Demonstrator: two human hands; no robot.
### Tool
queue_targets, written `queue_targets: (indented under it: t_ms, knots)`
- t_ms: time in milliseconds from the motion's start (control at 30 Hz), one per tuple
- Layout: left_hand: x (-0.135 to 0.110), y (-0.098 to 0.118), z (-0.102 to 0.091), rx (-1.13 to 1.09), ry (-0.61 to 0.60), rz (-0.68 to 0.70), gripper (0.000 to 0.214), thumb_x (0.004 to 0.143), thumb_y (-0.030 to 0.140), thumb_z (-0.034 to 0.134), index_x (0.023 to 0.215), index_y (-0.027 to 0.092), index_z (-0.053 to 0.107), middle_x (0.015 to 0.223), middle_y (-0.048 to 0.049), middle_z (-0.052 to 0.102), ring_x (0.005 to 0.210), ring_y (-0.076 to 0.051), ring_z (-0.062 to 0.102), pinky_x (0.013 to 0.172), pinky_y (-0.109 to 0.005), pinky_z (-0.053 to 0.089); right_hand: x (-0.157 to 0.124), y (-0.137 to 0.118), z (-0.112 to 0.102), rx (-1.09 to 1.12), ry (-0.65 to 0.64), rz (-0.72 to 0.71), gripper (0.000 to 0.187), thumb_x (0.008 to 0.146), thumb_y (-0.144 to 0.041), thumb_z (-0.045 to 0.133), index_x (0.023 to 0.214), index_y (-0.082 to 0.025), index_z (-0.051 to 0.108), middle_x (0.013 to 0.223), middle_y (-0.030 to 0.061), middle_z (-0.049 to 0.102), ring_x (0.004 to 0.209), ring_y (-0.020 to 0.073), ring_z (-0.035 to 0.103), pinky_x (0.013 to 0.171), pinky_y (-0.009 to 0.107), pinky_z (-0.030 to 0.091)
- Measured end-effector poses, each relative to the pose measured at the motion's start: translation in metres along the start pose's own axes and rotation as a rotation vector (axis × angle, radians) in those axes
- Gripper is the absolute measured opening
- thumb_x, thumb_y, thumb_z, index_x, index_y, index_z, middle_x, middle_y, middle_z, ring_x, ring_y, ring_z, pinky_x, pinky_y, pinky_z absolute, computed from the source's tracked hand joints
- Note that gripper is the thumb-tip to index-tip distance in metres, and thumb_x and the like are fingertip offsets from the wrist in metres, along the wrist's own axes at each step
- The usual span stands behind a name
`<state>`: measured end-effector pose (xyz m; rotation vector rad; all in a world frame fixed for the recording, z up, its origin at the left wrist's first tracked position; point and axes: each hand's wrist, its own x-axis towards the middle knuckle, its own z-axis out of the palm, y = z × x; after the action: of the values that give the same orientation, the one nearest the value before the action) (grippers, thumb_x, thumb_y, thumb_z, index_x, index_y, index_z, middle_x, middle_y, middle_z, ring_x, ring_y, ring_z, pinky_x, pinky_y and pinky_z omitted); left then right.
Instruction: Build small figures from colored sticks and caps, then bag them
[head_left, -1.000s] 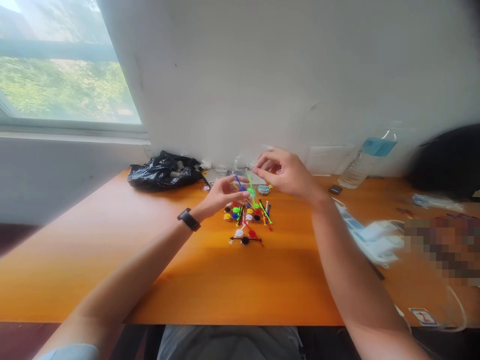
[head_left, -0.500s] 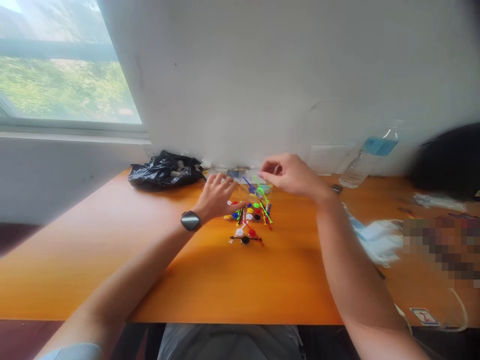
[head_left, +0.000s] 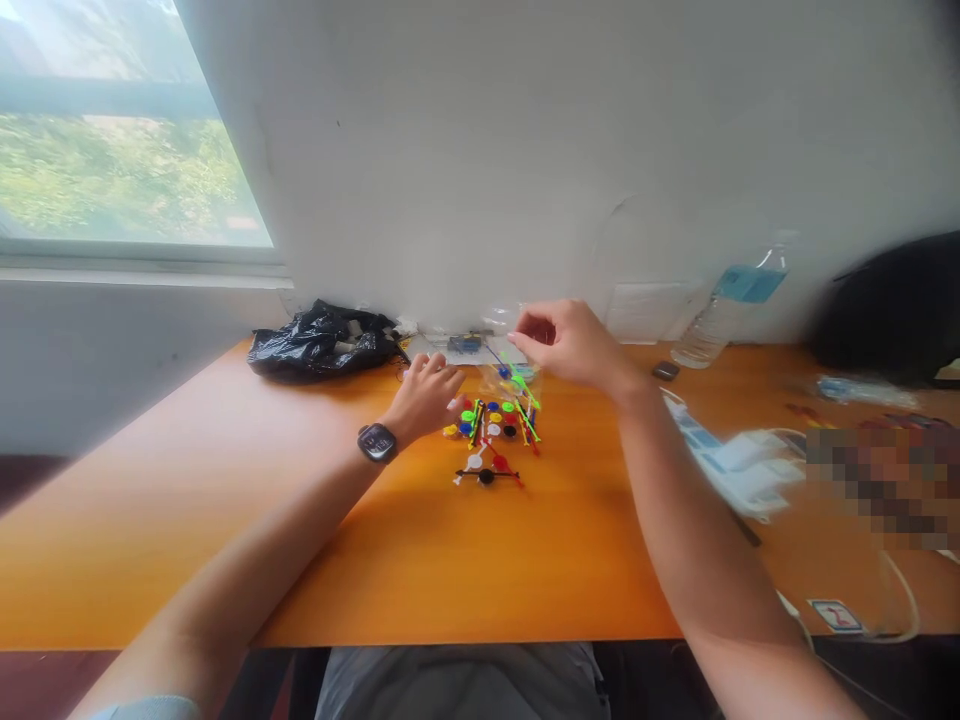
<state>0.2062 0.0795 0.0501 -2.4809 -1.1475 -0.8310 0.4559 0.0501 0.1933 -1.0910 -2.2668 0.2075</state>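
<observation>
My left hand point(head_left: 424, 395) hovers at the left of the small coloured plastic pieces, fingers loosely bent and apart, with nothing visible in it. My right hand point(head_left: 566, 342) is raised behind the pieces, thumb and fingertips pinched at the top of a clear plastic bag point(head_left: 491, 383), which is hard to make out. Blue and green pieces show in or behind the bag. Round discs and thin sticks lie in groups on the table before it. Nearest me, a black disc point(head_left: 486, 477) lies on a black stick, with a white disc point(head_left: 475, 461) and a red disc point(head_left: 500, 463) behind it.
A black plastic bag point(head_left: 322, 342) sits at the back left by the wall. On the right are a clear bottle point(head_left: 705, 325), a white power strip point(head_left: 739, 465) with cables, and a small card point(head_left: 835, 615). The wooden table point(head_left: 450, 570) ends close to my lap.
My left hand's fingers have drawn in, and its thumb has moved left off the pieces. My right hand stays pinched in nearly the same spot. The view has shifted slightly.
</observation>
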Motion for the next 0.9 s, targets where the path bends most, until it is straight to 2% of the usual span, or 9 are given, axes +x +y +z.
queue_targets:
  t_ms: [100,167,300,367,500,600,700,900]
  knots:
    - [0.000,0.003,-0.001,-0.034,0.031,-0.053,0.027,0.099,0.027,0.054,0.119,0.020,0.072,0.097,-0.0155,0.074,0.108,-0.037,0.058,0.099,-0.054,0.039,0.001,-0.001,0.004,-0.005,-0.094,-0.001,0.023,0.088,-0.037,0.068,0.072,-0.020,0.069,0.066,0.0006,0.066,0.060,0.0150,0.054,0.058,0.030,0.037]
    - [0.002,0.008,-0.003,-0.142,0.075,-0.160,0.033,0.104,0.033,0.049,0.127,0.020,0.068,0.100,-0.0141,0.075,0.107,-0.034,0.060,0.099,-0.052,0.041,0.002,-0.002,0.008,-0.018,-0.093,0.003,0.023,0.088,-0.036,0.067,0.071,-0.020,0.069,0.066,0.0009,0.067,0.060,0.0151,0.055,0.058,0.030,0.037]
    - [0.011,0.021,-0.009,-0.649,0.128,-0.480,0.055,0.106,0.055,0.047,0.149,0.020,0.049,0.122,-0.0139,0.071,0.106,-0.029,0.067,0.096,-0.046,0.049,0.005,-0.007,0.019,0.000,-0.033,0.025,0.020,0.091,-0.032,0.063,0.077,-0.019,0.072,0.071,0.0029,0.071,0.063,0.0159,0.059,0.060,0.030,0.039]
    - [0.015,0.027,-0.012,-0.861,0.101,-0.531,0.072,0.101,0.061,0.056,0.158,0.022,0.036,0.137,-0.0167,0.064,0.115,-0.030,0.066,0.097,-0.045,0.052,0.005,-0.012,0.024,0.045,-0.054,0.033,0.021,0.093,-0.033,0.062,0.082,-0.020,0.074,0.076,0.0039,0.074,0.066,0.0168,0.062,0.060,0.030,0.040]
    - [0.018,0.030,-0.015,-0.928,0.115,-0.472,0.108,0.082,0.056,0.084,0.164,0.026,0.021,0.155,-0.0199,0.048,0.138,-0.037,0.053,0.113,-0.053,0.043,0.004,-0.023,0.030,0.154,-0.130,0.034,0.026,0.097,-0.041,0.061,0.091,-0.021,0.076,0.084,0.0044,0.076,0.068,0.0174,0.064,0.060,0.031,0.042]
    - [0.015,0.024,-0.008,-0.894,0.128,-0.394,0.123,0.071,0.049,0.093,0.166,0.026,0.017,0.162,-0.0222,0.039,0.149,-0.042,0.040,0.121,-0.059,0.033,0.003,-0.031,0.031,0.203,-0.158,0.036,0.026,0.097,-0.043,0.062,0.103,-0.022,0.076,0.090,0.0042,0.077,0.069,0.0175,0.064,0.059,0.031,0.043]
    - [0.013,0.017,0.001,-0.855,0.145,-0.348,0.126,0.069,0.045,0.094,0.166,0.025,0.016,0.163,-0.0226,0.038,0.152,-0.044,0.035,0.123,-0.061,0.030,0.001,-0.038,0.032,0.211,-0.150,0.034,0.028,0.096,-0.043,0.064,0.115,-0.024,0.075,0.087,0.0035,0.076,0.070,0.0186,0.065,0.060,0.031,0.045]
    - [0.013,0.011,0.001,-0.843,0.170,-0.367,0.112,0.072,0.033,0.088,0.161,0.020,0.022,0.152,-0.0218,0.049,0.136,-0.041,0.053,0.111,-0.055,0.046,0.000,-0.039,0.032,0.263,-0.158,0.047,0.048,0.096,-0.041,0.067,0.142,-0.027,0.062,0.092,0.0044,0.076,0.075,0.0213,0.067,0.065,0.033,0.054]
